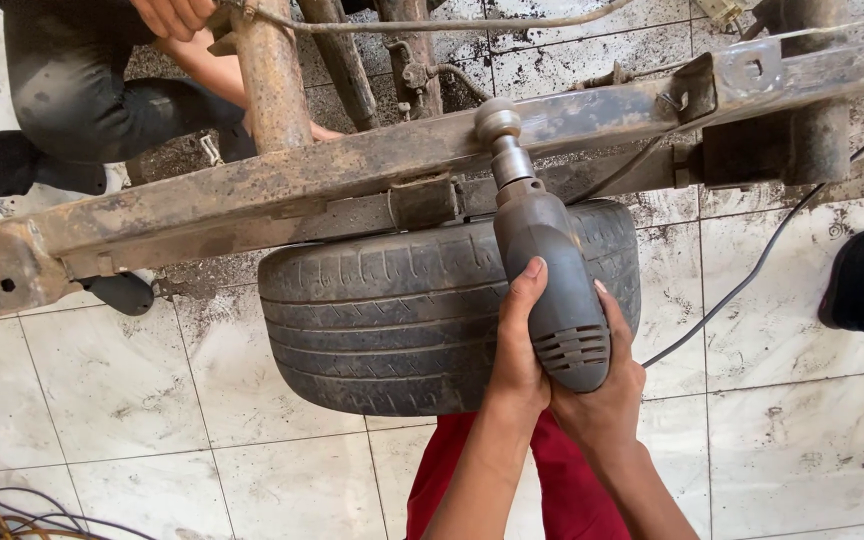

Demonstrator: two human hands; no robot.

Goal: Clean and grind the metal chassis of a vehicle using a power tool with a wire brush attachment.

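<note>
Both my hands wrap a grey electric power tool. My left hand grips its left side, thumb lying up along the body. My right hand cups the vented rear end from below and the right. The tool's round head presses against a rusty steel frame rail that runs across the view. Under the rail lies a worn black tyre on the tiled floor.
Another person in dark clothes crouches at the upper left, a hand on a rusty pipe. A black shoe stands at the right. The tool's cable trails right. Loose wires lie at the lower left. Dirty white tiles surround everything.
</note>
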